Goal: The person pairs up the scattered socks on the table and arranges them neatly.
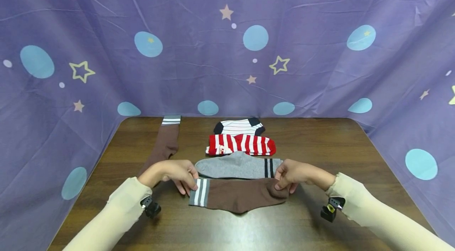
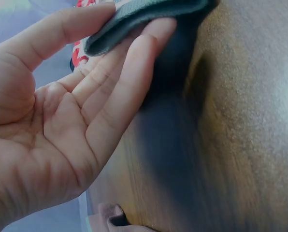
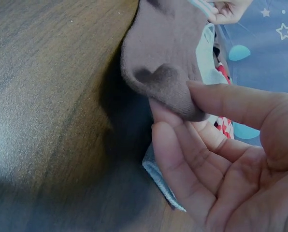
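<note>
Left hand (image 1: 174, 174) pinches the brown sock's (image 1: 241, 195) striped cuff; right hand (image 1: 293, 174) pinches its toe (bare table (image 1: 320, 140) on both sides).

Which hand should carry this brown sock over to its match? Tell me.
Probably the left hand: it pinches the brown sock's striped cuff, and the matching sock lies just beyond it. The right hand pinches the toe, farther away.

The head view was lit brightly and evenly from above, with soft shadows thrown under the arms. Its edges were bent by the wide lens. The wrist views were dimmer, and their near parts were blurred.
</note>
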The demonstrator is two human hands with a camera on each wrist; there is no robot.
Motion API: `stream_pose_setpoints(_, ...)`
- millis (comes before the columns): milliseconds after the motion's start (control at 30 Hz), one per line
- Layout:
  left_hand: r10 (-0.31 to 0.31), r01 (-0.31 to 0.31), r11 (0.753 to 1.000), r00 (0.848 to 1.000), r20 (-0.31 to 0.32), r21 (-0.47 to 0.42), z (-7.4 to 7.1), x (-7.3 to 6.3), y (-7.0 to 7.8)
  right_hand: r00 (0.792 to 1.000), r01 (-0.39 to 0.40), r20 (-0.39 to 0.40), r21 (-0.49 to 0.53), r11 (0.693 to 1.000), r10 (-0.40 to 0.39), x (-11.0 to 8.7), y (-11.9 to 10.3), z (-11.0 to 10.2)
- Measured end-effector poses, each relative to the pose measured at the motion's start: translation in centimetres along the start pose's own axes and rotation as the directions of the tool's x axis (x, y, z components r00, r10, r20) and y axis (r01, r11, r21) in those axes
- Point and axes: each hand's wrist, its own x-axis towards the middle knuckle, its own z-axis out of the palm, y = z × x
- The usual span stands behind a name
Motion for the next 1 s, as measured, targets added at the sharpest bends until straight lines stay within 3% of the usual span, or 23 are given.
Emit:
stream_pose_setpoints(233, -0.038, 0.036, 0.997, 0.999, -0.035, -0.062, -0.1, 0.0, -0.2, 0.998, 0.005, -0.055, -0.022, 1.0, -0.006, 0.2, 0.1, 0.5)
stream_pose_setpoints(500, -0.078, 0.071, 0.995, 0.993, -0.092, -0.075, 0.1, 0.3, -0.4, 0.992, 0.009, -0.128, -0.104, 0.995, -0.022, 0.1, -0.2, 1.1)
stream_pose_setpoints(733, -0.082, 0.073, 0.994, 0.99, -0.113, -0.075, 0.2, 0.2, -0.6, 0.984, 0.012, -0.173, -0.219, 0.976, -0.051, 0.2, -0.6, 1.5)
stream_pose_setpoints(1000, -0.096, 0.087, 0.993, 0.988, -0.124, -0.08, 0.2, 0.1, -0.6, 0.971, -0.055, -0.237, -0.327, 0.943, -0.026, 0.4, -0.8, 1.8)
